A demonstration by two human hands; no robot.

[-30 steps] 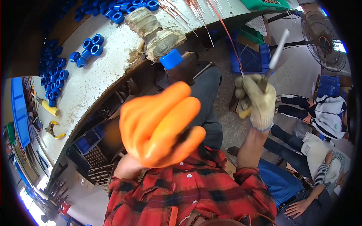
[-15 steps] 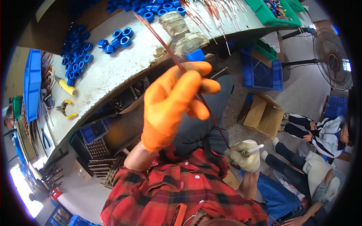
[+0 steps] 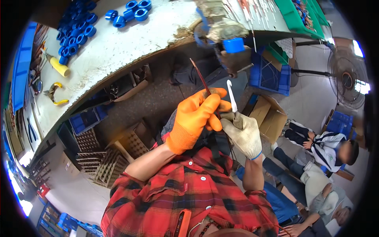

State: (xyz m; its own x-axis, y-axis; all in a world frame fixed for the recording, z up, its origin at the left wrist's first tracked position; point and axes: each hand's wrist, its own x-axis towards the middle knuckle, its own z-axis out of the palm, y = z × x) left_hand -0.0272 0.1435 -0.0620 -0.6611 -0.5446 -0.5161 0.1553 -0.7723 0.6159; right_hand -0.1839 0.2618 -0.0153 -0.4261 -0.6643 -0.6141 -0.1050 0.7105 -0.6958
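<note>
"So, how far has the work got, starting nearest the body?"

"Partway, I'd judge. The dark red strands (image 3: 201, 77) are gathered in the hands, between the body and the bench. The left hand (image 3: 197, 117), in an orange glove, has thumb and forefinger pinching them, the other fingers bent. The right hand (image 3: 242, 136), in a pale glove, has its fingers curled around the handle of a hooked tool (image 3: 232, 96)."

"Are the gloves touching?"

"They meet or overlap at the fingertips; I can't tell which. The tool's white hook stands free, just right of the strands and apart from their far tip."

"And what seems left, farther off?"

"At the bench's near edge, a blue piece (image 3: 234, 46) sits against a wrapped fixture (image 3: 226, 29); the strands don't reach it. Left of that, loose blue rings (image 3: 141, 14) lie on the bench (image 3: 130, 41). At the far right are more thin rods (image 3: 252, 10), many with white ends, beside a green bin (image 3: 294, 17). Those look like waiting stock, though I can't be sure."

"How do the strands themselves look?"

"Thin, and slightly parted by the right wrist at the near end. Inside the gloves they're hidden. Beyond, they close into a straight, slim bundle, slanting far and left to a paler tip."
</note>
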